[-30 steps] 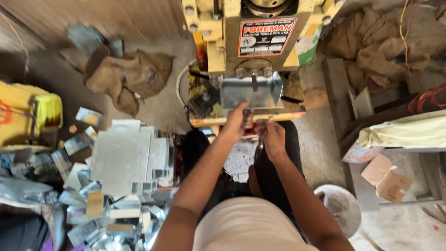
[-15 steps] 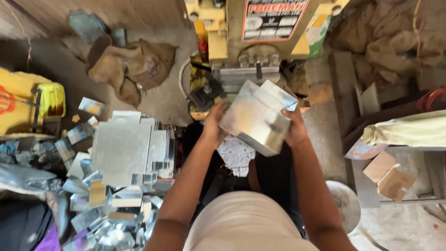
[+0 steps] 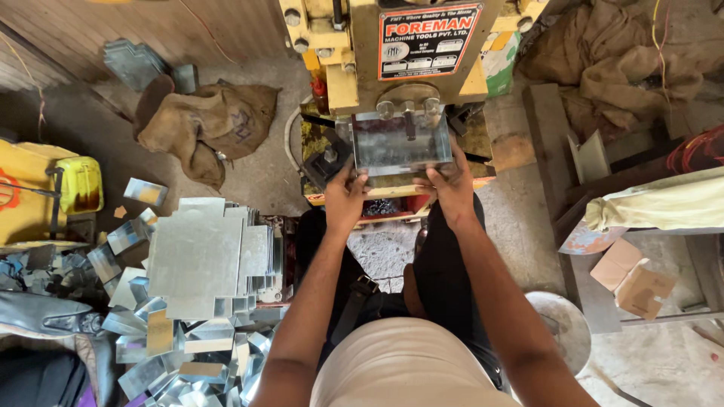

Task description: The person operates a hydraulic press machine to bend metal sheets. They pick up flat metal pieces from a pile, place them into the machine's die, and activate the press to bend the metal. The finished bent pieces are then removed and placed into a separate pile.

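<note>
A folded sheet-metal piece (image 3: 400,143) with raised side walls sits under the head of a yellow press machine (image 3: 407,56). My left hand (image 3: 345,197) grips its near left corner. My right hand (image 3: 451,185) grips its near right corner. Both hands press the piece against the machine's bed (image 3: 392,192). My legs in dark trousers straddle the floor below the machine.
A stack of flat cut metal sheets (image 3: 200,252) lies at my left, with several bent metal pieces (image 3: 173,354) heaped around it. Burlap sacks (image 3: 204,124) lie on the floor at left and upper right. A yellow container (image 3: 75,185) stands far left. A cardboard scrap (image 3: 633,279) lies right.
Half a second ago both hands held the metal piece tilted in the air before the machine. Now it sits level under the press head, pushed forward.
</note>
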